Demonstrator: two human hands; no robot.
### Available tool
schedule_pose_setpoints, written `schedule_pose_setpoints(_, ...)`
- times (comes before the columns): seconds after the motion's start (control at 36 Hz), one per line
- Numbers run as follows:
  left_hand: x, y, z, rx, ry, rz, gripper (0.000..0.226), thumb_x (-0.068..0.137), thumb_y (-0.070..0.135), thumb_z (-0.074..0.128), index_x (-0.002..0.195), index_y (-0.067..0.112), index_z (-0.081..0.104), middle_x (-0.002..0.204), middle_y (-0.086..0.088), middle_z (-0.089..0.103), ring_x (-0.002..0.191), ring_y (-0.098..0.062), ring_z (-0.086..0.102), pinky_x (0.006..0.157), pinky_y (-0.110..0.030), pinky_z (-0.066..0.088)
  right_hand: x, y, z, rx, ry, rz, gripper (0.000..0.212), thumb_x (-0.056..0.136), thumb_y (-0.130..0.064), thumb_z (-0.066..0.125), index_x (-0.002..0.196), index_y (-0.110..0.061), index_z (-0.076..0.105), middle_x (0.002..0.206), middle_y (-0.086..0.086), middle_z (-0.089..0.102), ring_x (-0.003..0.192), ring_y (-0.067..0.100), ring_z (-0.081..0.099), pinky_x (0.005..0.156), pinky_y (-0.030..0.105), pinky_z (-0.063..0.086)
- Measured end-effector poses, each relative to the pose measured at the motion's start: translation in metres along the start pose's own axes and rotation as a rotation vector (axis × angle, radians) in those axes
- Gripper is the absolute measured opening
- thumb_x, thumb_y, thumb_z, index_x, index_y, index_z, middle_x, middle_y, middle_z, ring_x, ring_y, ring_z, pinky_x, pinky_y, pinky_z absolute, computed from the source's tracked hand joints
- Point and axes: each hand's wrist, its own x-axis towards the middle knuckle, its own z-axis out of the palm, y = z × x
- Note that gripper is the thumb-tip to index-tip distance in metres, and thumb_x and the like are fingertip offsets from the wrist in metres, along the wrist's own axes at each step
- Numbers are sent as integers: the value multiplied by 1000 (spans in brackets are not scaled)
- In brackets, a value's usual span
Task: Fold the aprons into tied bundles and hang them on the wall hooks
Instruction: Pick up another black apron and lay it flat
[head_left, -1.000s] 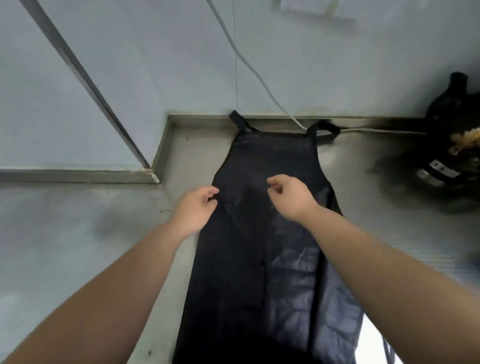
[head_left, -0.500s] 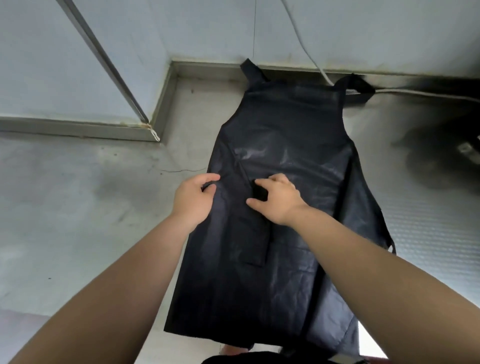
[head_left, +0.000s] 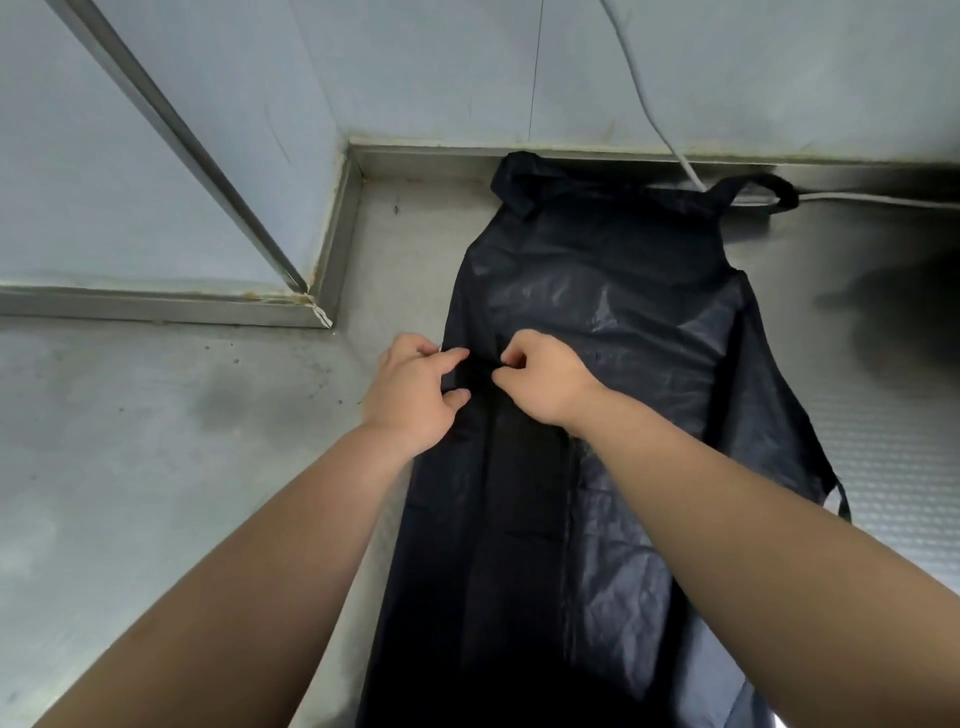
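The black apron (head_left: 613, 322) is laid flat down the middle of the frame on the steel counter (head_left: 156, 441), neck strap (head_left: 519, 182) pushed up against the wall at top centre; the left side looks to have been folded inward, going by the darker strip running down below the hands. Compared with half a second back, the hands have been brought closer together; the right hand (head_left: 545, 382), spread flatter on the flap then, is now curled with fabric pinched in it; the apron's left edge is pinched between thumb and fingers of the left hand (head_left: 413, 395). So the lengthwise fold is probably only just started; nothing's tied yet, and no hooks can be seen.
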Motion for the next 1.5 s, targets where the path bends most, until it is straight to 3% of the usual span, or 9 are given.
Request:
schedule_pose_setpoints(0.14, 2, -5, -1, -11, -26, -29, 49, 89, 34, 62, 136, 37, 47, 122, 3, 37, 120, -16, 38, 97, -32, 42, 0, -2, 1, 458, -62, 139, 18, 87, -11, 57, 75, -18, 45, 77, 0, 48, 75, 16, 46, 68, 27, 39)
schedule_pose_setpoints(0.28, 4, -5, -4, -12, -19, -42, 50, 88, 36, 62, 135, 39, 47, 121, 2, 37, 120, -16, 39, 97, -32, 41, -3, -1, -17, 741, -251, 299, 47, 82, 2, 60, 124, -16, 48, 94, 4, 56, 63, 11, 50, 39, 17, 35)
schedule_pose_setpoints(0.47, -1, 3, -9, 117, -38, -111, 46, 95, 31, 53, 139, 36, 43, 126, -3, 35, 120, -22, 39, 93, -34, 41, -20, 20, -58, 326, -287, 313, 30, 82, -13, 69, 60, -17, 48, 50, -2, 38, 44, 9, 33, 39, 19, 21)
schedule_pose_setpoints(0.67, -1, 48, -6, 385, -183, -254, 46, 87, 1, 44, 132, 7, 47, 128, -15, 53, 116, -31, 52, 91, -33, 42, -54, 56, -122, 77, 566, 314, 30, 85, -14, 58, 114, -10, 65, 101, 12, 65, 94, 28, 62, 81, 32, 49)
schedule_pose_setpoints(0.81, -14, 81, 5, 143, -57, -252, 60, 93, 12, 47, 147, 9, 21, 138, -18, 34, 117, -34, 48, 89, -39, 44, -88, 76, -157, -131, 1038, 400, 63, 91, -22, 50, 147, -27, 22, 152, 11, 21, 138, 31, 21, 113, 45, 14)
schedule_pose_setpoints(1.03, -66, 171, 59, -122, -195, 431, 40, 93, 30, 54, 132, 24, 52, 128, 6, 42, 105, -10, 48, 93, -24, 41, -124, 135, -144, 49, 468, 388, 30, 91, -20, 52, 119, -11, 56, 116, 9, 57, 109, 29, 52, 88, 29, 42)
schedule_pose_setpoints(1.17, -76, 176, 87, -53, -263, 341, 45, 94, 30, 52, 138, 21, 45, 139, 7, 37, 127, -16, 37, 105, -29, 35, -134, 162, -125, 48, 297, 448, 51, 92, -38, 57, 126, -2, 48, 120, 16, 56, 115, 34, 52, 85, 33, 43)
schedule_pose_setpoints(1.33, -91, 164, 89, -111, -281, 286, 47, 93, 30, 55, 139, 23, 45, 143, 8, 38, 125, -14, 42, 103, -27, 38, -126, 174, -112, -33, 217, 388, 26, 95, -25, 46, 79, -5, 49, 90, 15, 52, 82, 28, 48, 70, 27, 35)
schedule_pose_setpoints(1.5, -94, 159, 86, -330, -286, 179, 50, 89, 34, 60, 137, 26, 46, 137, 7, 41, 118, -8, 47, 101, -23, 38, -119, 130, -123, 498, 153, 247, 26, 91, -20, 46, 66, -13, 46, 60, 5, 44, 56, 21, 40, 57, 29, 37)
